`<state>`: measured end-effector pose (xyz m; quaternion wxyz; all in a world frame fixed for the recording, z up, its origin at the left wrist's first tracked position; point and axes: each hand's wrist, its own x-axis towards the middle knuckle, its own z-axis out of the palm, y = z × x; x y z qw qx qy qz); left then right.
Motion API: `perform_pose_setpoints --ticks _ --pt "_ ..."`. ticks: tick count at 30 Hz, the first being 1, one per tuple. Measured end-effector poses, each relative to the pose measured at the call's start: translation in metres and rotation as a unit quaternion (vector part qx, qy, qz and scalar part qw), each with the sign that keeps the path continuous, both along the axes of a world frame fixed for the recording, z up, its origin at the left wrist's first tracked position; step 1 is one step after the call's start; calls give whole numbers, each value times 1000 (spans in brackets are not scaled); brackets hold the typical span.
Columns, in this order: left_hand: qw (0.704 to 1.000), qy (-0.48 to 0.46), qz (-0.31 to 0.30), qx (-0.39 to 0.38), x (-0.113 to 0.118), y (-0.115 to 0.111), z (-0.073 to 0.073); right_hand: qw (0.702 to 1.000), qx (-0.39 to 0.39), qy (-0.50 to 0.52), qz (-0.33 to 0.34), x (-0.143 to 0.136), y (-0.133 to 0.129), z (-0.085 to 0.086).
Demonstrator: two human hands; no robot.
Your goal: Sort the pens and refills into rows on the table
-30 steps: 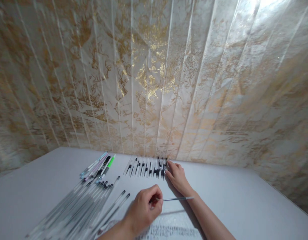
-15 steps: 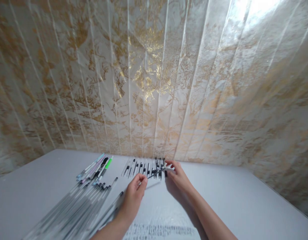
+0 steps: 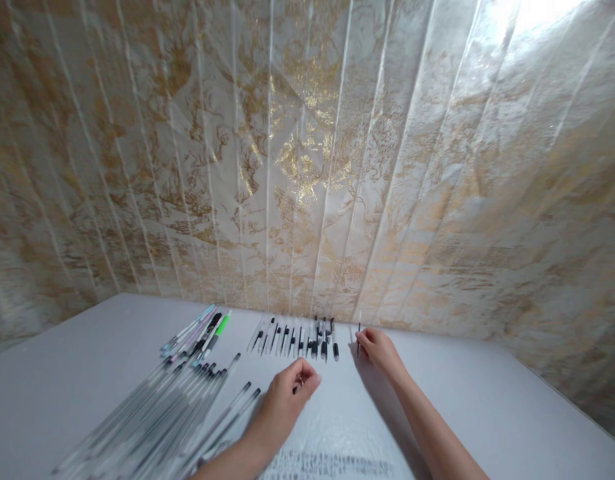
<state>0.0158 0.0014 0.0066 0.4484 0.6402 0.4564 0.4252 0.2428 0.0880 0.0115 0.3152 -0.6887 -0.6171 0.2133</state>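
Observation:
My right hand (image 3: 380,350) pinches a thin dark pen refill (image 3: 358,337), held nearly upright at the right of a row of pen parts. My left hand (image 3: 292,390) is curled in front of that row, thumb and fingertips pressed together; a small dark piece (image 3: 296,389) shows between the fingers. Clear pen barrels with dark refills and black caps (image 3: 293,341) lie side by side near the table's back edge. The rightmost black cap (image 3: 336,352) lies between the row and my right hand.
Many clear pens with dark tips (image 3: 157,413) spread over the left of the white table (image 3: 487,400). Behind them lie coloured pens, one bright green (image 3: 223,325). A printed sheet (image 3: 332,463) is at the front. A gold-patterned covering (image 3: 307,167) rises behind.
My right hand has moved right, away from the row, with the refill now upright. The refill has left my left hand, which has shifted slightly right. The view has shifted a little.

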Motion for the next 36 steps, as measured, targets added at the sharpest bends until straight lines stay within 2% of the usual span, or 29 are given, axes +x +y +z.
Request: perform_pose_setpoints --ticks 2,5,9,16,22,25,26,28,30,32,34,36 --pt "1000 16 -1 1 0 0 -2 999 2 -49 -25 6 1 -5" --pt "999 34 -2 -6 0 0 -5 995 6 -95 -33 -2 2 -9" --pt "999 33 -13 -17 -1 0 -8 993 13 -121 -5 -14 3 -12" --pt "999 14 -19 -22 -1 3 -12 986 39 -160 35 -20 -4 -14" --pt "1000 1 -13 -18 0 2 -10 976 119 -170 65 -25 -1 -24" --pt "999 -35 -12 -22 0 3 -11 981 163 -85 64 -24 -1 -21" --pt "998 -56 -13 -28 -1 5 -12 982 163 -36 83 -25 -3 -18" --pt "994 -100 -10 -50 -2 9 -14 973 118 91 176 -33 -11 -9" --pt "988 -136 0 -72 -3 13 -15 927 28 220 304 -47 -22 0" --pt "984 -153 16 -90 -4 16 -15 870 -38 305 386 -65 -33 6" --pt "981 -162 29 -99 -5 16 -13 841 -60 355 404 -81 -42 11" --pt "981 -164 38 -100 -5 15 -11 825 -71 388 405 -92 -48 13"
